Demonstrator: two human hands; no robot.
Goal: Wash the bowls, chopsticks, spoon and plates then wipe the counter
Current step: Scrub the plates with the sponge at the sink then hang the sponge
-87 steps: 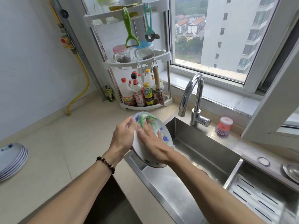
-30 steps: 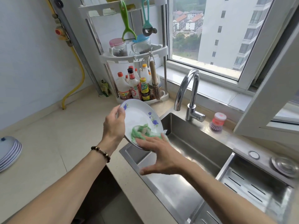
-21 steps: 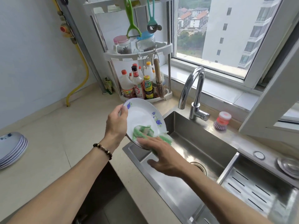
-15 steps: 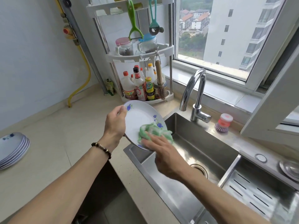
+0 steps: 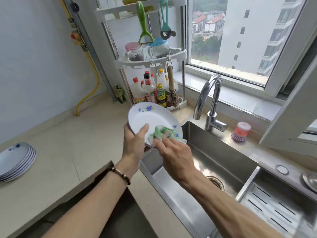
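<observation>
Gripping a white plate (image 5: 151, 120) by its lower left rim, the left hand (image 5: 134, 143) has its thumb laid on the plate's face and the other fingers hidden behind it, tilting the plate over the near left corner of the steel sink (image 5: 214, 162). The right hand (image 5: 175, 152) presses a green and white cloth (image 5: 163, 133) against the plate's lower right part, fingers bent over the cloth and holding it there. The plate carries small blue flowers near its upper and right edges. A beaded bracelet (image 5: 121, 174) sits on the left wrist. On the worktop (image 5: 68, 152) far to the left lies a stack of plates (image 5: 15, 162), well apart from the sink. Behind the sink stands a curved tap (image 5: 211, 100), with a pink and purple dish brush (image 5: 241, 132) just to its right. A corner rack (image 5: 151, 60) holds bottles below, jars above, and hanging tools.
</observation>
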